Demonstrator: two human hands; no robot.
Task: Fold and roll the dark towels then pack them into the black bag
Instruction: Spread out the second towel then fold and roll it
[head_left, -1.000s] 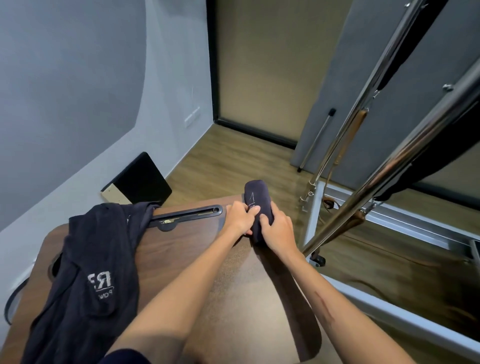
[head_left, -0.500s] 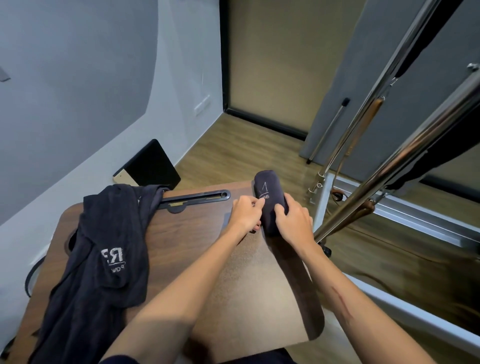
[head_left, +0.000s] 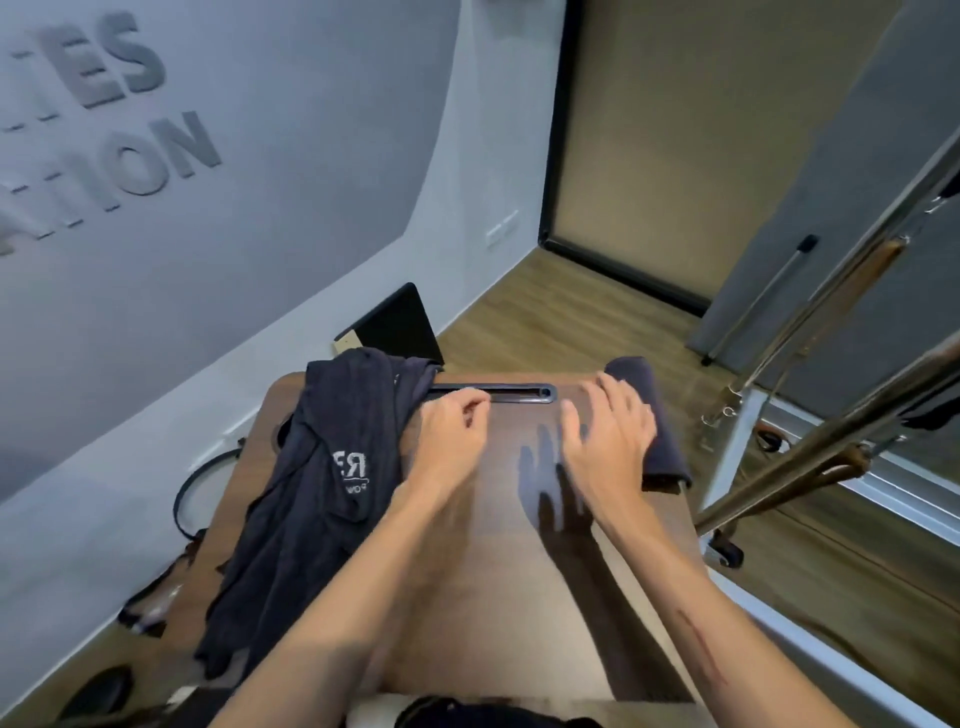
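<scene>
Rolled towel (head_left: 655, 421) just right of right hand (head_left: 608, 441); left hand (head_left: 452, 441) apart; hands empty, relaxed.

- A brown wood-grain table (head_left: 483, 597) with rounded corners and a black slot (head_left: 493, 391) along its far edge.
- A loose dark towel with white lettering (head_left: 311, 493) draped over its left side.
- A rolled dark towel (head_left: 660, 436) at its right edge.

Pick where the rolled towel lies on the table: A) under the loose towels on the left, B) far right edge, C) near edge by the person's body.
B: the rolled towel lies along the table's far right edge, just beyond the right hand.
</scene>
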